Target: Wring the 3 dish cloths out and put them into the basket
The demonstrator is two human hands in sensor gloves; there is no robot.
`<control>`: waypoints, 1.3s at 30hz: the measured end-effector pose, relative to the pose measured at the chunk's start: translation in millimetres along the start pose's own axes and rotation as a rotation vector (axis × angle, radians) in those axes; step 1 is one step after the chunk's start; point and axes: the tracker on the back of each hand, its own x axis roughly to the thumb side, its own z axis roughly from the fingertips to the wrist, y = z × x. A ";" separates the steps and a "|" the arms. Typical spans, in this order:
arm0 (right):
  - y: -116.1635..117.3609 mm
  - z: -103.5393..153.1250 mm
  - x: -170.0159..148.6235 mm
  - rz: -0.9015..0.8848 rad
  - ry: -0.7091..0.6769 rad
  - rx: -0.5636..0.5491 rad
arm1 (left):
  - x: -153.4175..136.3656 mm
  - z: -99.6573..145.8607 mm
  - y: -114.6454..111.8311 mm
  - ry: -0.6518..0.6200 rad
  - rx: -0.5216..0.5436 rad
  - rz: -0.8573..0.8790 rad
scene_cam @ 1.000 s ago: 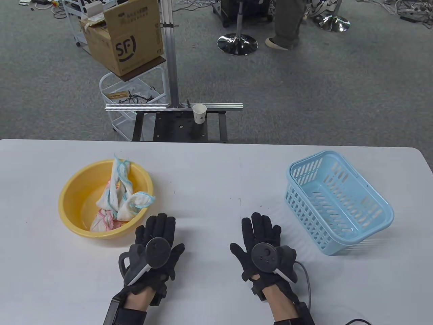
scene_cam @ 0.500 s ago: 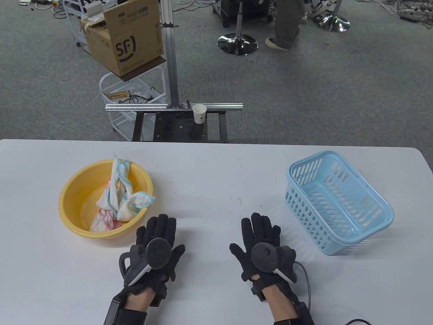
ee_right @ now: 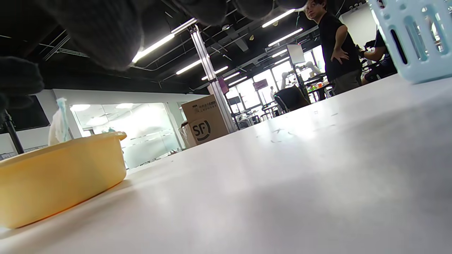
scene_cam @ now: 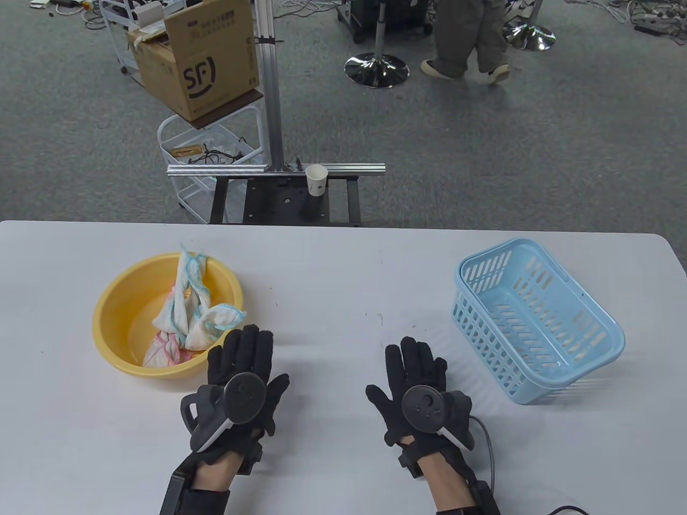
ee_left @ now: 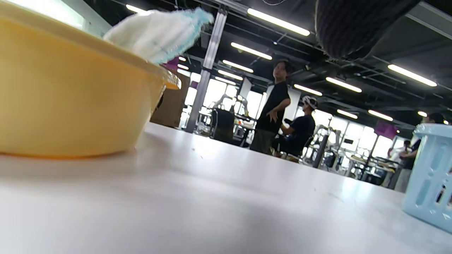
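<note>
A yellow basin (scene_cam: 115,314) on the table's left holds twisted white dish cloths (scene_cam: 185,308) with blue and pink edging; one blue-edged corner (ee_left: 159,33) pokes over the rim. A light blue slotted basket (scene_cam: 536,319) stands at the right with nothing in it. My left hand (scene_cam: 244,354) is flat with straight fingers, its fingertips just short of the basin's near right rim and the overhanging cloth corner. My right hand (scene_cam: 410,362) lies flat on the table's middle, left of the basket, holding nothing.
The white table (scene_cam: 333,279) stretches between basin and basket. Beyond its far edge stand a metal frame with a paper cup (scene_cam: 316,179), a cardboard box (scene_cam: 196,59) on a cart, and a person's legs (scene_cam: 467,37) walking on the carpet.
My left hand has slid forward and a little left toward the basin's rim. The right hand has stayed put. The person in the background has stepped to the right.
</note>
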 end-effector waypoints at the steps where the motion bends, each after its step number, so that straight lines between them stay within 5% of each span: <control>1: -0.1 0.0 0.0 0.001 -0.001 0.000 | -0.9 -1.5 3.3 0.012 0.009 0.012; 10: -0.2 -0.6 -1.5 -0.014 0.000 -0.004 | -33.0 -39.2 19.7 0.227 -0.058 -0.002; 21: 2.6 -1.1 -4.8 -0.041 0.017 0.014 | -59.8 -76.2 6.0 0.358 -0.195 -0.031; 31: 3.0 -0.8 -4.0 -0.050 0.023 0.031 | -58.8 -72.6 9.2 0.324 -0.075 -0.051; 39: 3.0 -0.9 -3.7 -0.052 0.022 0.030 | -56.6 -61.3 55.3 0.264 0.023 0.013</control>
